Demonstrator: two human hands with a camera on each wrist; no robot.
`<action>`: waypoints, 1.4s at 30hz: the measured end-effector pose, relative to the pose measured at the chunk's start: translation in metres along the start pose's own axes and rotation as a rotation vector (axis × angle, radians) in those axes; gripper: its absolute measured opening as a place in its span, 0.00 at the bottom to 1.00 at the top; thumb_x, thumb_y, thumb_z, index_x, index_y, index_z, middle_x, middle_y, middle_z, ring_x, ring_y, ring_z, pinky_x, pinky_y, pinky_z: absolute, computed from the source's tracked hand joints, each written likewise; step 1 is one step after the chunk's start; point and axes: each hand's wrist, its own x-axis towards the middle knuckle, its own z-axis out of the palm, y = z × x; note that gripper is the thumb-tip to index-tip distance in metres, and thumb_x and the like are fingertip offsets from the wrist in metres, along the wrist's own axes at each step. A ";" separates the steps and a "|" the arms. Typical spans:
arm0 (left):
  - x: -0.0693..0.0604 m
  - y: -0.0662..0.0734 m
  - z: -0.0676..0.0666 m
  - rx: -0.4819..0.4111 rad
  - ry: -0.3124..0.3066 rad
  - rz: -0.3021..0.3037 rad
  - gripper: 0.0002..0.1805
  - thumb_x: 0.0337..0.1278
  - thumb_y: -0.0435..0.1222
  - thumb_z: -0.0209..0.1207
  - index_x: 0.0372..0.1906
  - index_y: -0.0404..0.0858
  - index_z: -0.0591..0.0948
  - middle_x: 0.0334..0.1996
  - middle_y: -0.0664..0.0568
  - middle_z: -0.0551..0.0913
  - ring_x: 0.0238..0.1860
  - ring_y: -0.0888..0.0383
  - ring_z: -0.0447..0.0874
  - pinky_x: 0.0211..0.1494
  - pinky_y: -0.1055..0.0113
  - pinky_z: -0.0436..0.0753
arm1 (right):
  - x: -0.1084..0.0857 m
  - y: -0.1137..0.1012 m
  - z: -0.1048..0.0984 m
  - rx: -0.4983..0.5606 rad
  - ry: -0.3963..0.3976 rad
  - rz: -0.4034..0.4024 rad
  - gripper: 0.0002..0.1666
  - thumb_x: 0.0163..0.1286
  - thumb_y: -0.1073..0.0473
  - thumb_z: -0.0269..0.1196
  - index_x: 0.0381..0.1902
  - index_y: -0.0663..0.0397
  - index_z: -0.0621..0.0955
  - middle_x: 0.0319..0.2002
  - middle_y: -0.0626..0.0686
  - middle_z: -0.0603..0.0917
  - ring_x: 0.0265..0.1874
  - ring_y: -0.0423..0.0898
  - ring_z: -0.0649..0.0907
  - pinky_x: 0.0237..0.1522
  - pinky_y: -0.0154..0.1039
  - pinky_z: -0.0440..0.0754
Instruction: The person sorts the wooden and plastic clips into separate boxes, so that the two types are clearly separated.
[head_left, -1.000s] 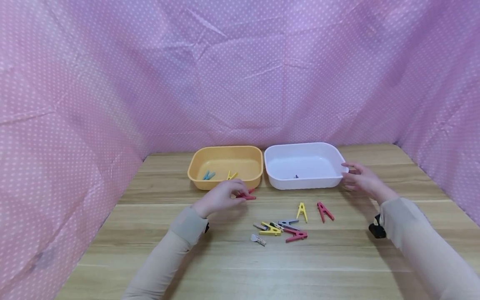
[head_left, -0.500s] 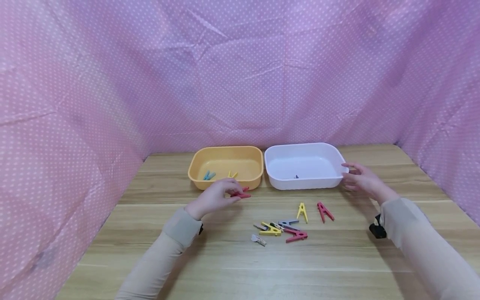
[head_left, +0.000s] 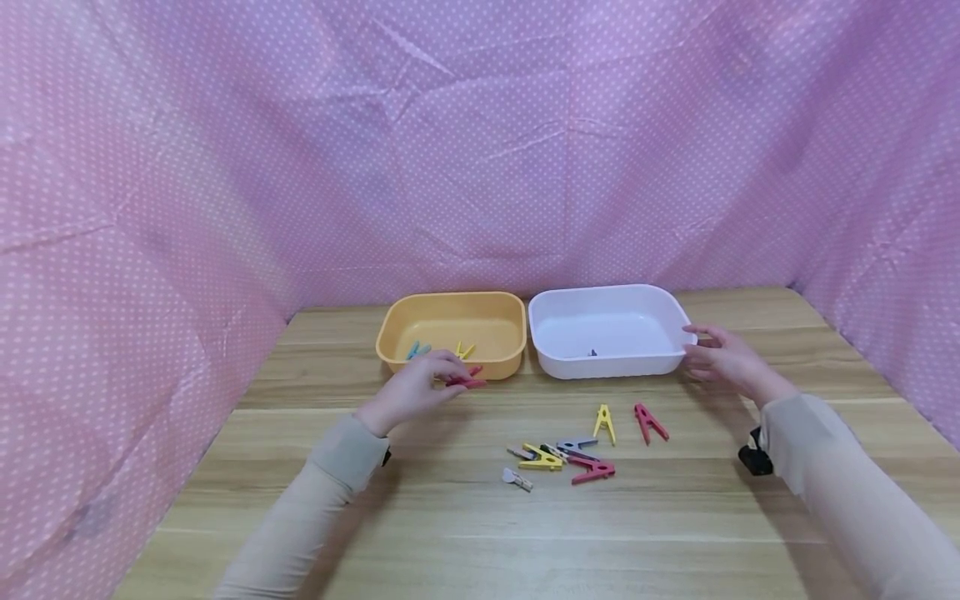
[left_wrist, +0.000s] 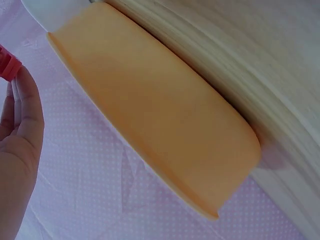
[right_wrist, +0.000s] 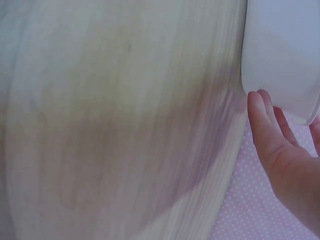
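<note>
My left hand [head_left: 412, 390] pinches a red clothespin [head_left: 467, 380] at the front wall of the yellow-orange tub [head_left: 491, 367]. In the left wrist view, the same clothespin [left_wrist: 8, 65] shows at the fingertips, apart from the tub. A blue clothespin [head_left: 417, 349] and a yellow clothespin [head_left: 465, 351] lie inside the tub, partly hidden by its front wall. At the right end of the white tub [head_left: 611, 367], my right hand [head_left: 723, 360] rests fairly straight fingers against the outer wall. A small dark piece [head_left: 592, 353] is visible in the white tub, too small to identify.
In front of the tubs, a yellow clothespin [head_left: 603, 425] and a red clothespin [head_left: 649, 423] lie apart on the wooden table [head_left: 480, 542]. Nearer is a loose cluster of several clothespins [head_left: 542, 459], with a small white-headed peg [head_left: 517, 479] beside it. Pink dotted cloth [head_left: 480, 183] encloses the table.
My left hand has moved left and slightly away from me, carrying the red clothespin along the front of the yellow-orange tub. The right hand has stayed at the white tub.
</note>
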 end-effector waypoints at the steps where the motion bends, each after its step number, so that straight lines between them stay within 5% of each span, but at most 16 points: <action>1: 0.000 -0.001 -0.001 0.000 0.005 -0.002 0.08 0.51 0.29 0.66 0.38 0.39 0.87 0.36 0.52 0.83 0.40 0.57 0.79 0.44 0.64 0.78 | 0.000 0.000 0.000 -0.002 0.001 0.001 0.36 0.75 0.60 0.47 0.71 0.68 0.45 0.67 0.79 0.48 0.41 0.34 0.77 0.52 0.37 0.80; 12: -0.001 -0.011 -0.015 0.003 0.057 -0.073 0.06 0.51 0.29 0.66 0.36 0.37 0.88 0.34 0.51 0.83 0.37 0.57 0.79 0.37 0.67 0.78 | 0.002 -0.003 0.002 -0.006 -0.007 0.008 0.36 0.75 0.60 0.47 0.72 0.68 0.45 0.67 0.79 0.48 0.41 0.34 0.78 0.53 0.39 0.79; 30: 0.029 -0.037 -0.027 -0.052 0.126 -0.177 0.05 0.53 0.26 0.63 0.36 0.30 0.85 0.33 0.43 0.83 0.36 0.52 0.81 0.41 0.61 0.84 | 0.001 -0.002 0.001 -0.006 -0.008 -0.019 0.36 0.75 0.61 0.47 0.71 0.70 0.45 0.66 0.80 0.50 0.38 0.30 0.78 0.50 0.37 0.81; 42: 0.050 -0.043 -0.035 -0.054 0.100 -0.264 0.07 0.56 0.28 0.61 0.39 0.29 0.84 0.36 0.41 0.85 0.38 0.50 0.81 0.44 0.60 0.83 | 0.002 0.001 0.000 -0.003 -0.018 -0.027 0.36 0.75 0.60 0.47 0.70 0.70 0.44 0.66 0.79 0.50 0.38 0.29 0.78 0.49 0.36 0.81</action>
